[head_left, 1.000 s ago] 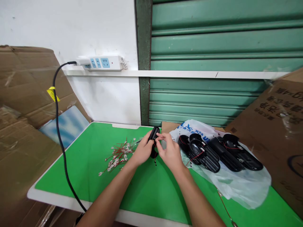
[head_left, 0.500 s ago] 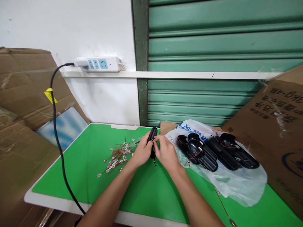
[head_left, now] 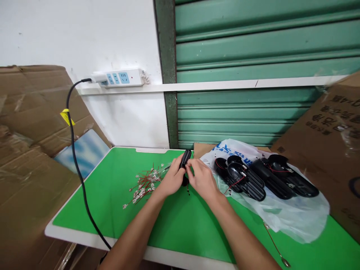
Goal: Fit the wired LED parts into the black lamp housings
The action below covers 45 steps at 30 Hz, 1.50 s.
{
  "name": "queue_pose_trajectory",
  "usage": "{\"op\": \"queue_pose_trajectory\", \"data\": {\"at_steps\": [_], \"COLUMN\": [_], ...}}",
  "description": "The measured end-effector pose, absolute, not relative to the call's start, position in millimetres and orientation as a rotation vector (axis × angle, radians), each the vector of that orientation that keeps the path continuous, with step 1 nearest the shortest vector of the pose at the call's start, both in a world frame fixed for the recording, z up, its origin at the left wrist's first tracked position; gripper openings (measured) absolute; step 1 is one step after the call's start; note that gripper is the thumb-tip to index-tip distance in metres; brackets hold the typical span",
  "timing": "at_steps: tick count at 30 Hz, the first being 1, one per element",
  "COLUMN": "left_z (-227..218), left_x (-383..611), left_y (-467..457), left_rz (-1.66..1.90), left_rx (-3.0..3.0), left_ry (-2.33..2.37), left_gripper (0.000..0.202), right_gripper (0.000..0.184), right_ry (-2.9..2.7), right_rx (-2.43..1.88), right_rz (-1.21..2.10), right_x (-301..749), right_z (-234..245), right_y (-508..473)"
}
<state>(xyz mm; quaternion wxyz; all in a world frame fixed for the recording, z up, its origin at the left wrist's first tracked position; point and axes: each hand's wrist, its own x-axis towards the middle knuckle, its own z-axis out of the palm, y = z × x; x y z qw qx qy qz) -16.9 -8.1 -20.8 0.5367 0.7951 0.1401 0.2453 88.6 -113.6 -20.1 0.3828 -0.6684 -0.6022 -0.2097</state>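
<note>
My left hand (head_left: pixel 172 179) is closed around a black plastic housing (head_left: pixel 185 157), held upright over the green tabletop. The fingers of my right hand (head_left: pixel 201 176) are pinched against the housing's near side; whatever lies between them is too small to make out. A short wire with a dark tip hangs from the housing's lower end. Left of my hands lies a loose pile of red wires with small metal contacts (head_left: pixel 144 185). To the right, several similar black housings (head_left: pixel 247 178), some with red wires, rest on a white plastic bag (head_left: pixel 300 221).
A single wire with metal ends (head_left: pixel 272 240) lies at the table's right front. A power strip (head_left: pixel 120 77) is fixed to the wall, and its black cable (head_left: pixel 73 150) hangs across the table's left side. Cardboard boxes (head_left: pixel 25 168) flank the green table (head_left: pixel 92 210).
The view has shifted and tilted slightly, so the scene sits a bit differently. Both hands stay at the black housing, with only small finger movement.
</note>
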Motion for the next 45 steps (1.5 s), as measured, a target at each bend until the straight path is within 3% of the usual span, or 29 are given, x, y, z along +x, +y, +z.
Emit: {"op": "queue_pose_trajectory", "data": {"at_steps": [5, 9, 13, 23, 31, 32, 36, 40, 45], "left_z": [-25, -24, -21, -23, -9, -7, -4, -5, -4], "left_x": [-13, -12, -14, -16, -16, -17, -20, -24, -27], "left_y": [-10, -10, -8, -6, -9, -9, -7, -4, -1], "left_rz": [0.606, 0.587, 0.586, 0.628, 0.534, 0.507, 0.398, 0.369, 0.354], "left_rx": [1.865, 1.785, 1.788, 1.915, 1.567, 1.515, 1.428, 1.485, 1.621], "left_ry": [0.332, 0.342, 0.364, 0.282, 0.438, 0.443, 0.396, 0.294, 0.206], "left_gripper": [0.065, 0.065, 0.064, 0.061, 0.063, 0.064, 0.066, 0.053, 0.04], "right_gripper": [0.016, 0.002, 0.013, 0.02, 0.015, 0.02, 0.067, 0.067, 0.066], "right_ry": [-1.457, -1.43, -1.523, -1.555, -1.259, -1.179, -1.036, -1.037, -1.064], "right_rx": [-1.591, -1.681, -1.747, -1.635, -1.559, -1.538, -1.409, -1.313, -1.333], "right_rz": [-0.55, -0.656, -0.677, -0.513, -0.249, -0.19, 0.198, 0.475, 0.474], "right_x": [92, 94, 94, 96, 98, 97, 97, 96, 96], "right_z": [-18, -15, -16, -18, -12, -12, -12, -10, -7], "right_y": [-113, -115, -117, -113, -116, -117, -117, -119, -123]}}
